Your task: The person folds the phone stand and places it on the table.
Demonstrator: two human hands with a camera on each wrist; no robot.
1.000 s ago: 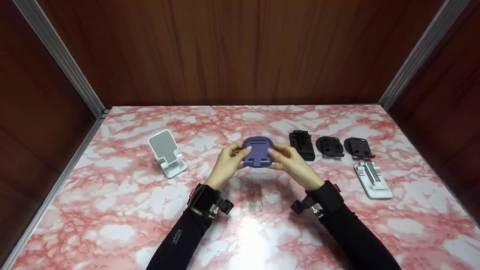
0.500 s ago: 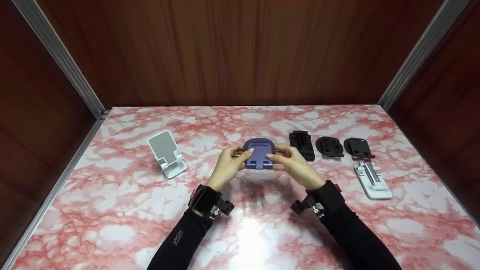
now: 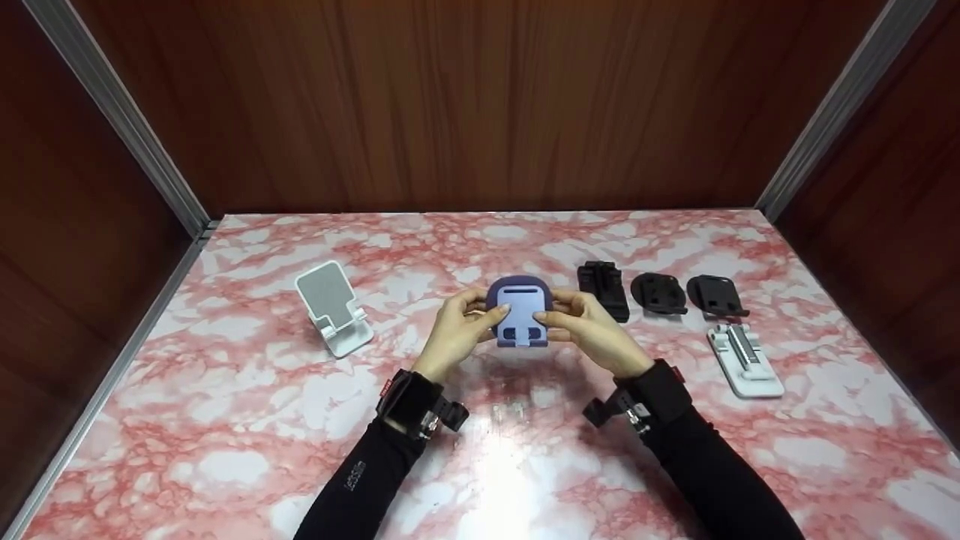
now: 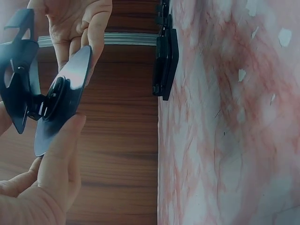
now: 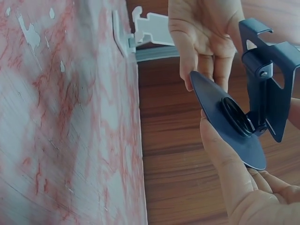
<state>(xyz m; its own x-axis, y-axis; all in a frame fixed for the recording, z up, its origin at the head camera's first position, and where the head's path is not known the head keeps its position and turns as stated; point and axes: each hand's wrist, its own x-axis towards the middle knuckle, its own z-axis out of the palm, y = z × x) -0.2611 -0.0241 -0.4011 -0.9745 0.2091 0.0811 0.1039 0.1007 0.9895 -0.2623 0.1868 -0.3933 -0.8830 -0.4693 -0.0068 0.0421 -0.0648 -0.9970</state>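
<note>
Both hands hold a purple metal phone stand (image 3: 523, 309) at the middle of the table, up off its surface. The left hand (image 3: 459, 328) grips its left side and the right hand (image 3: 587, 330) its right side, thumbs on the front plate. In the left wrist view the round base (image 4: 75, 79) stands apart from the slotted plate (image 4: 18, 89), joined to it by a hinged arm. From the right wrist, the fingers (image 5: 225, 159) hold the base's rim, and the hinge arm (image 5: 256, 101) shows between base and plate.
An unfolded white phone stand (image 3: 330, 296) with a grey pad stands at left. To the right lie a black folded stand (image 3: 603, 291), two round-based black stands (image 3: 658, 293) (image 3: 716, 295) and a folded white one (image 3: 746, 361). Wooden panels (image 3: 480, 105) enclose the marbled table (image 3: 225, 420).
The purple stand's front plate has tilted out from its round base, its lower edge moving toward the wearer, and it looks brighter. Both hands keep nearly the same place.
</note>
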